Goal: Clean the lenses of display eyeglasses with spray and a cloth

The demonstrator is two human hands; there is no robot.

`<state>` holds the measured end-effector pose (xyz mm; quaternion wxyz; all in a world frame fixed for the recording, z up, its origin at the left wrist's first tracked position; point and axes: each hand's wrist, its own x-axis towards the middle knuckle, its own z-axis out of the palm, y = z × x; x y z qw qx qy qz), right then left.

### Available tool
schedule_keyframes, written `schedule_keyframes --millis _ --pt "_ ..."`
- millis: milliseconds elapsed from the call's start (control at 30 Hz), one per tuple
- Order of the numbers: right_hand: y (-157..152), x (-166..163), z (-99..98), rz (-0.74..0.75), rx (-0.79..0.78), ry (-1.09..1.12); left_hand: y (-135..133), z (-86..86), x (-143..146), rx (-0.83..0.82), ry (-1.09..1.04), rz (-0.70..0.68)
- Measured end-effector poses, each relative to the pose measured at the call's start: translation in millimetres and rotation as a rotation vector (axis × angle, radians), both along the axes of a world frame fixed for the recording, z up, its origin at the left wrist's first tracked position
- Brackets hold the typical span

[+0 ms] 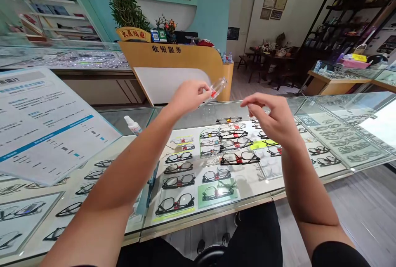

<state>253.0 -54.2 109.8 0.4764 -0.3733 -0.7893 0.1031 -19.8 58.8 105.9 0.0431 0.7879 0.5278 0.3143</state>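
Observation:
My left hand [192,95] is raised over the far edge of the glass display counter [213,114], pinching a pair of clear-framed eyeglasses [219,88] with a red label on it. To the right, my right hand [272,114] hovers above the counter. Its fingers are curled in, with thumb and forefinger close together and nothing visible between them. Below both hands, several pairs of eyeglasses lie in rows; one dark-framed pair [240,158] with a red label is in the middle. Another black pair [175,204] is nearer to me.
A printed sheet [46,126] stands at the left, partly over the counter. Beside my left forearm is a white spray bottle [133,125]. A wooden cashier desk [182,57] is across the aisle. More glass cases [343,126] of eyeglasses extend right. Part of a stool [212,254] shows beneath me.

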Motion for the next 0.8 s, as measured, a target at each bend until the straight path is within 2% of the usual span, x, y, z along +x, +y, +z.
schedule_keyframes --millis 167,300,400,600,700,800 --pt "-35 57 -41.9 -0.057 -0.095 -0.163 72 -29.5 55 -0.276 0.456 -0.089" --pt "-63 96 -83.8 -0.122 -0.206 -0.185 109 -57.9 83 -0.403 0.601 -0.096" --pt "-82 122 -115.6 -0.176 -0.286 -0.088 123 -72.1 94 -0.431 0.626 -0.082" --pt "-117 167 -167.0 -0.047 -0.466 0.229 140 -86.2 102 -0.464 0.641 -0.069" --pt "-128 179 -181.6 0.016 -0.432 0.405 145 -91.1 105 -0.472 0.646 -0.058" --pt "-140 184 -186.9 0.027 -0.384 0.53 148 -94.6 107 -0.477 0.657 -0.04"
